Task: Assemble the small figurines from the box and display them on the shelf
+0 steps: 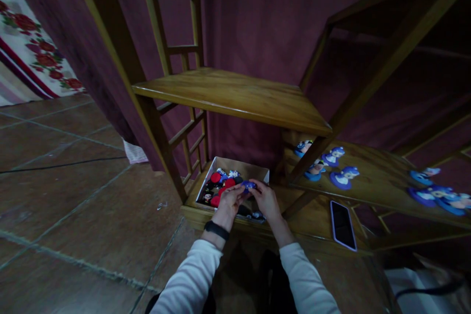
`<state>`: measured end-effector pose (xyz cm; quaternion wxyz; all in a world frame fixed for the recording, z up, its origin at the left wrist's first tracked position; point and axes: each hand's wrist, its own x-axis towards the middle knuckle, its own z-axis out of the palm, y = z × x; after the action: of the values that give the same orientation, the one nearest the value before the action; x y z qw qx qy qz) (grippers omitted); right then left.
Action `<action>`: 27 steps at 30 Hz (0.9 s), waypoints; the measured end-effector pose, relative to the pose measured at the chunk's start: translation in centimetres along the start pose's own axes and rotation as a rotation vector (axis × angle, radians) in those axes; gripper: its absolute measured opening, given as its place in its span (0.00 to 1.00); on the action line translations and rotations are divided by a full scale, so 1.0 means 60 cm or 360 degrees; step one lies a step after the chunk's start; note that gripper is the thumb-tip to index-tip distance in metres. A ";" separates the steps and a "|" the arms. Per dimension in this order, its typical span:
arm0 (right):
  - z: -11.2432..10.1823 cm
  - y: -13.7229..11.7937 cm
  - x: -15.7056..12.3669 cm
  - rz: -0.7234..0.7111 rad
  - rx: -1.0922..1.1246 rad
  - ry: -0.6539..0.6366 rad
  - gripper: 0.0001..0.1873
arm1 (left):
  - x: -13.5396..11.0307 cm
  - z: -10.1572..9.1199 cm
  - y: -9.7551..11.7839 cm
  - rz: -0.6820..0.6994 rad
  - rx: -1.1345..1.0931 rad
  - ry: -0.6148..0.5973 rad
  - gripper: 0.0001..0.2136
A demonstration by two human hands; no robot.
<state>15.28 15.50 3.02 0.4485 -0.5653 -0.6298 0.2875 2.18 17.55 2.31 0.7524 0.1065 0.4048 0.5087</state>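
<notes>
Between my two hands is a small blue-purple figurine (248, 185), held over an open cardboard box (260, 172). The fingers of my left hand (232, 198) close on its left side, and those of my right hand (265, 198) pinch it from the right. In the box lie several small figurines with red and black parts (221, 187), jumbled together. Some of the box's contents are hidden under my hands. A black band (217, 229) circles my left wrist.
On the shelf to the right stand several figurines on blue and purple bases (344, 177). A phone (343, 225) lies on the lower board. Above the box juts a wooden shelf (235, 95). A wooden upright (147, 122) rises at the left.
</notes>
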 end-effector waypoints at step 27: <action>0.021 0.039 0.006 0.0237 0.0344 -0.0053 0.16 | -0.004 0.000 0.021 -0.0070 0.0159 -0.0020 0.05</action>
<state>15.20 16.50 0.53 0.4737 -0.5539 -0.5588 0.3956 1.32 17.92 3.15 0.7597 0.1381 0.4272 0.4705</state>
